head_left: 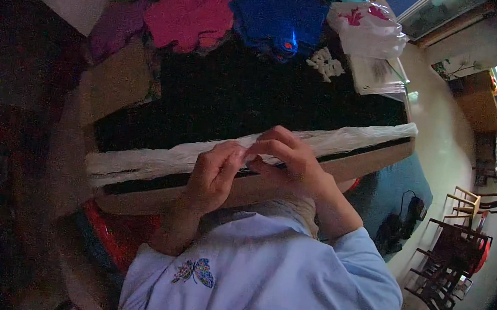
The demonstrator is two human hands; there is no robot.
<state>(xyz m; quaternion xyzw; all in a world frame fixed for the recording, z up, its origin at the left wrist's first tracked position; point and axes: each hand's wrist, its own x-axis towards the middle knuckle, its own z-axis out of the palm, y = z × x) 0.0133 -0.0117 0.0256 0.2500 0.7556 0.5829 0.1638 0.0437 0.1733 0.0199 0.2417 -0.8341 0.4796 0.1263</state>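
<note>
A long bundle of loose white threads (157, 162) lies across the near side of the black-covered tabletop. Over its middle, my left hand (215, 173) and my right hand (290, 158) meet fingertip to fingertip. Both are closed in a pinch. Something small and pale shows between the fingertips, too small and blurred to name; it may be strands from the bundle. The hands hide part of the bundle beneath them.
Toward the back lie stacks of pink sheets (191, 16) and blue sheets (280, 17), beside small white pieces (326, 64). A white plastic bag (367, 35) rests at the back right near a white tray (373, 77). Brown cardboard (116, 83) sits at left.
</note>
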